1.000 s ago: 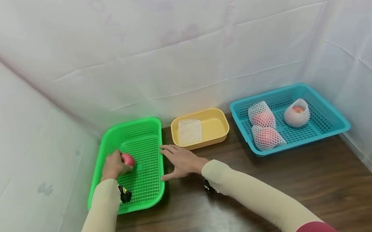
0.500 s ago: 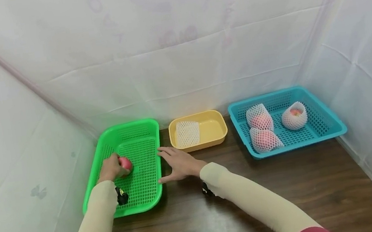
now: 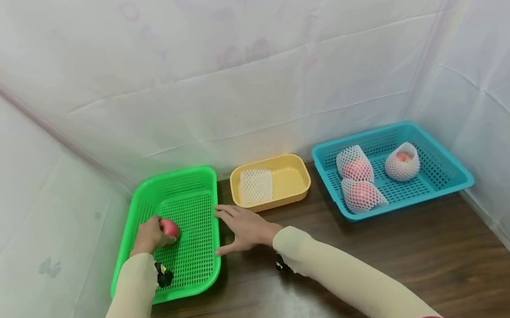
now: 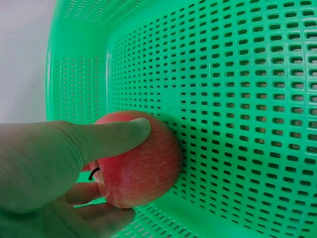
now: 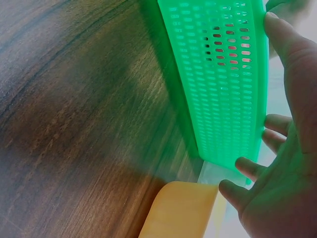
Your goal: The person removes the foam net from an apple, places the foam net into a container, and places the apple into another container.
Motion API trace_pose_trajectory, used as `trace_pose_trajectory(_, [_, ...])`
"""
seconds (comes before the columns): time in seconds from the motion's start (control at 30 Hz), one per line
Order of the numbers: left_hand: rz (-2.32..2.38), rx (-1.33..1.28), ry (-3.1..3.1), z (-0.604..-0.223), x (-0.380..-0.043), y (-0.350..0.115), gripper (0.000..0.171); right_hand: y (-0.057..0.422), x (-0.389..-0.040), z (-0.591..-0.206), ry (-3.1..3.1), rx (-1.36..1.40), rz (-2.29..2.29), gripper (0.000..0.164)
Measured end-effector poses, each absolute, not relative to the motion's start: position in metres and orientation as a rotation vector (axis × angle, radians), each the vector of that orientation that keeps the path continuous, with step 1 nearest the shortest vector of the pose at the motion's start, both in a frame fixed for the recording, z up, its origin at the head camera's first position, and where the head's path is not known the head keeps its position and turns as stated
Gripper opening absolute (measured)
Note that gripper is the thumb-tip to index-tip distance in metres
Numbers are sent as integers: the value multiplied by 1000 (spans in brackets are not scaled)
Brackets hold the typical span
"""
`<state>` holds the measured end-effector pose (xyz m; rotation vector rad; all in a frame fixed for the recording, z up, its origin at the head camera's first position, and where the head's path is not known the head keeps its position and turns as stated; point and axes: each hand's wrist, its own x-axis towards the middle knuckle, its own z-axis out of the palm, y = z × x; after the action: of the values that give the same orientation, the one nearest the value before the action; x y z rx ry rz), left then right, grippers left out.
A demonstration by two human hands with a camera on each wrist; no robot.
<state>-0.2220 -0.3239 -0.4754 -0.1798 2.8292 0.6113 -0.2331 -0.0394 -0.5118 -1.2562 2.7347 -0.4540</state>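
A red apple (image 3: 170,231) sits in the green basket (image 3: 199,226) at the left of the head view. My left hand (image 3: 148,236) grips it; in the left wrist view the thumb lies over the apple (image 4: 146,166) and the fingers curl beneath. The apple's stem points toward the palm. At the basket's right rim is my right hand (image 3: 245,229), its fingers spread and the thumb apart. Fingertips of the right hand (image 5: 290,163) rest on or very near that rim in the right wrist view. Beyond it, the apple shows only dimly through the basket's holes.
A yellow tray (image 3: 291,180) against the back curtain holds a flat white foam net (image 3: 256,186). To the right stands a blue basket (image 3: 428,190) with three apples in white foam nets, one of them the upright netted apple (image 3: 402,164). White curtains enclose the wooden table (image 3: 274,297).
The whole scene shifts slightly left and down as the head view moves. My left hand keeps its grip on the apple in the basket, and the right hand stays at the rim.
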Motion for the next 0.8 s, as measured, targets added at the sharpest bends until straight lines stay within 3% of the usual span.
trace_pose_trajectory(0.8, [629, -126, 2849, -484, -217, -333, 71, -38, -234, -508, 2758, -1299, -362, 106])
